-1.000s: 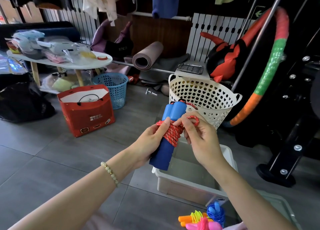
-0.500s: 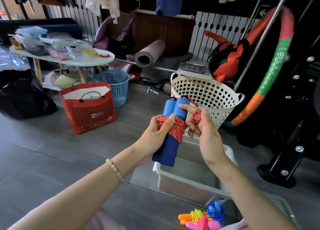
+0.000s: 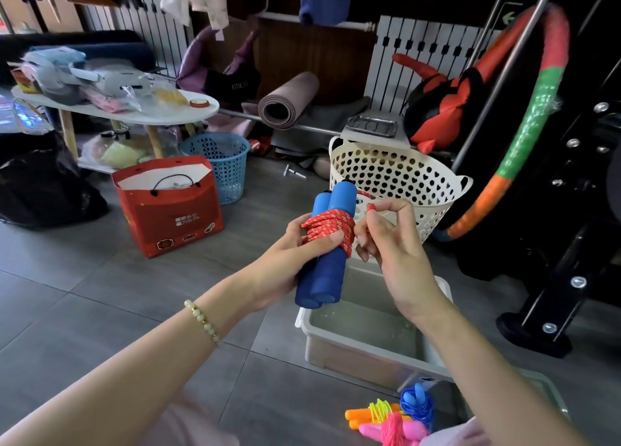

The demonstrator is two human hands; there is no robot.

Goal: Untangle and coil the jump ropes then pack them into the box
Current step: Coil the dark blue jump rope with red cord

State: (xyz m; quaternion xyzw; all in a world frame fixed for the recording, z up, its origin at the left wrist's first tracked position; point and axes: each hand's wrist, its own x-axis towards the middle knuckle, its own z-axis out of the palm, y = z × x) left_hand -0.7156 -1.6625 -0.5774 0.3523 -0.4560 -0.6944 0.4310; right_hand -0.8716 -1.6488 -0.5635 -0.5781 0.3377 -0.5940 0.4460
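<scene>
- A white table (image 3: pixel 114 115) stands far to the left of the clear box (image 3: pixel 353 358) and behind it, loaded with bagged items.
- A red paper bag (image 3: pixel 168 217) sits on the floor left of the box, and a blue basket (image 3: pixel 220 163) stands behind the bag.
- The person's left grip (image 3: pixel 289 260) hovers over the box's far left corner. It is clamped round the two blue handles (image 3: pixel 322 271) of a jump rope, with the thumb pressed on the windings.
- The handles lie side by side and tilted, their lower ends just above the box rim. The red cord (image 3: pixel 331 225) is wound tightly round their middle, and the rope is held in the air, not in the box.
- The right grip (image 3: pixel 393 254) is above the box's far edge, just beside the coil. Its fingers are curled, and thumb and forefinger are pinched together on a short piece of the red cord.
- The box rests open-topped on the floor tiles beneath both grips.
- A white basket (image 3: pixel 403 176) with heart-shaped holes stands directly behind the box.
- A bundle of other ropes (image 3: pixel 386 418) in orange, pink and blue lies near the box's near right corner.
- A hoop (image 3: pixel 524 133) in red, green and orange leans well to the right of the box.
</scene>
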